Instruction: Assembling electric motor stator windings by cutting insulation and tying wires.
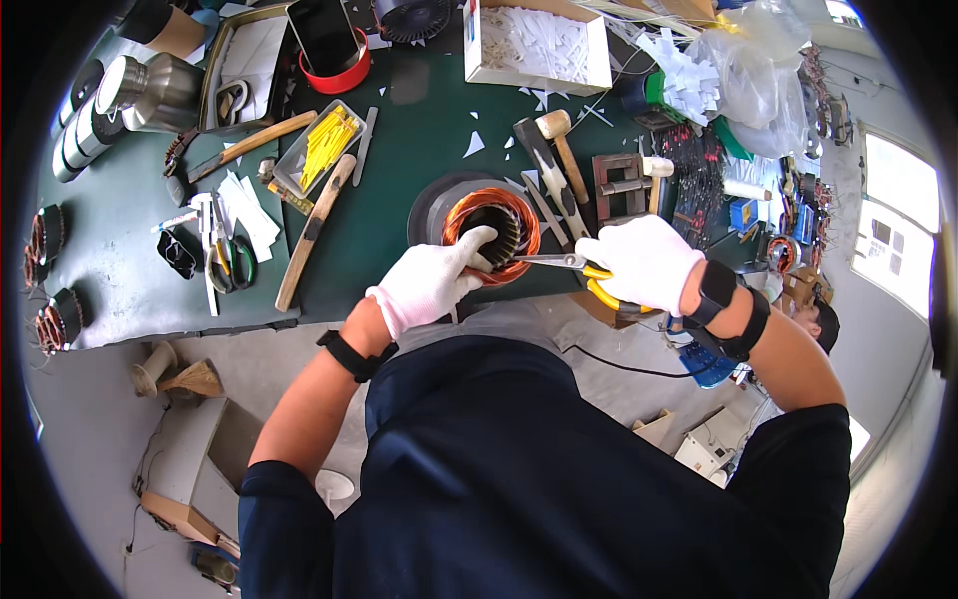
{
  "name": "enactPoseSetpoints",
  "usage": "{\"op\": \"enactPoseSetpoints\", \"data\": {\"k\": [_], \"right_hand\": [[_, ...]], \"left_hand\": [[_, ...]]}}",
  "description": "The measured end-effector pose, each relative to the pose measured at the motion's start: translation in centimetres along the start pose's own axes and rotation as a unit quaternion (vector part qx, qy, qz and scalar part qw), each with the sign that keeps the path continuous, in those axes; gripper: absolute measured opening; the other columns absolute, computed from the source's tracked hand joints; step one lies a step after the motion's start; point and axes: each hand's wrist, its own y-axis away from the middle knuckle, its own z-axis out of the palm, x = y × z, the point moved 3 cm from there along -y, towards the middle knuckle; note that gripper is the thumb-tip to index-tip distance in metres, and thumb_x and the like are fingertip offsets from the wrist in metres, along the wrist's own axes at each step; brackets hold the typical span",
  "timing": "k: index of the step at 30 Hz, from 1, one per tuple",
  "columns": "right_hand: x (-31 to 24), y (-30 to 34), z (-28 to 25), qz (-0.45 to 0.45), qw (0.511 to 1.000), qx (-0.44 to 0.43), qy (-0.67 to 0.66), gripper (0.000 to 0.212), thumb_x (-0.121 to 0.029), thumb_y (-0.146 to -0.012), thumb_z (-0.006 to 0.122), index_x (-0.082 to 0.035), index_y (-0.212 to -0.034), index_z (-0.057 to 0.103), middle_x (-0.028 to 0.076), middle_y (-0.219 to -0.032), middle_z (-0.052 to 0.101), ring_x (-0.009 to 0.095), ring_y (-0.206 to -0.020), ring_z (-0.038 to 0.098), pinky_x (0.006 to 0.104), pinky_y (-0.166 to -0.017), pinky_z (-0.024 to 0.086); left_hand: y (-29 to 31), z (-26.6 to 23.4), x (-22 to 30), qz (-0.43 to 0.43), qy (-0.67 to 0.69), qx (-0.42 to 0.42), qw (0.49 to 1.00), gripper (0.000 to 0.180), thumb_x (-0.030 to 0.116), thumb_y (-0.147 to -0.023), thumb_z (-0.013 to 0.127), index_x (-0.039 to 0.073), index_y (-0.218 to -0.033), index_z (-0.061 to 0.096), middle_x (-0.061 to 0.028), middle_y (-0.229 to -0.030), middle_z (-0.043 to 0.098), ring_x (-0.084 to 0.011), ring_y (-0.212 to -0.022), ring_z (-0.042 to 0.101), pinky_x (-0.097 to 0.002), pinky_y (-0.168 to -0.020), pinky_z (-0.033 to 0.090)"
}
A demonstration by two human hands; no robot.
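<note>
A motor stator (532, 222) with a ring of copper windings rests on a dark round base (423, 215) near the table's front edge. My left hand (429, 282), in a white glove, grips the stator's near left side, its fingers reaching into the bore. In my right hand (647, 264), also gloved, is a pair of scissors (602, 288) with yellow handles. Their metal blades point left, with the tips at the right side of the copper windings. Whether the tips touch the wire I cannot tell. The fingers of my right hand are partly hidden behind its back.
Behind the stator lie a mallet (565, 150) and long wooden sticks. Left are a tray of yellow strips (324, 145), a wooden stick (315, 232), pliers (236, 265) and more stators (60, 319). A white box of paper pieces (539, 45) stands at the back. A person (820, 321) is at far right.
</note>
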Motion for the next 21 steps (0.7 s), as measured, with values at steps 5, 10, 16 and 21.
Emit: {"op": "enactPoseSetpoints", "data": {"k": [5,10,16,21], "right_hand": [[1.2,1.3,-0.2,0.012,0.997,0.051,0.048,0.021,-0.030,-0.093,0.070,-0.012,-0.103,0.067,0.009,-0.085,0.065,0.029,-0.076,0.070,0.0415,-0.068,0.055],[0.9,0.1,-0.4,-0.030,0.997,0.028,0.062,0.018,-0.028,-0.093,0.068,-0.013,-0.102,0.068,0.008,-0.080,0.062,0.029,-0.073,0.068,0.0423,-0.064,0.052],[0.5,-1.4,0.0,-0.039,0.995,-0.058,0.069,0.019,-0.028,-0.092,0.068,-0.012,-0.102,0.070,0.010,-0.081,0.065,0.030,-0.076,0.070,0.0434,-0.067,0.054],[0.9,-1.5,0.3,-0.039,0.998,-0.053,0.025,0.022,-0.029,-0.091,0.068,-0.011,-0.102,0.072,0.011,-0.081,0.066,0.032,-0.076,0.071,0.0440,-0.068,0.055]], "left_hand": [[-0.5,-0.6,1.4,-0.018,-0.039,-0.025,0.999,0.076,0.006,-0.087,0.073,0.008,-0.157,0.044,-0.0130,-0.113,0.079,-0.0357,-0.099,0.076,-0.0407,-0.088,0.061],[0.5,3.4,2.3,-0.078,-0.022,0.028,0.996,0.076,0.008,-0.089,0.075,0.010,-0.158,0.042,-0.0141,-0.121,0.077,-0.0376,-0.102,0.075,-0.0420,-0.089,0.062],[0.6,4.4,1.3,-0.055,0.015,0.064,0.996,0.072,0.006,-0.093,0.072,0.010,-0.158,0.041,-0.0109,-0.120,0.077,-0.0383,-0.099,0.075,-0.0411,-0.087,0.062],[0.6,4.2,0.9,-0.051,0.007,0.052,0.997,0.072,0.006,-0.093,0.072,0.011,-0.158,0.042,-0.0105,-0.119,0.078,-0.0378,-0.098,0.075,-0.0406,-0.085,0.062]]}}
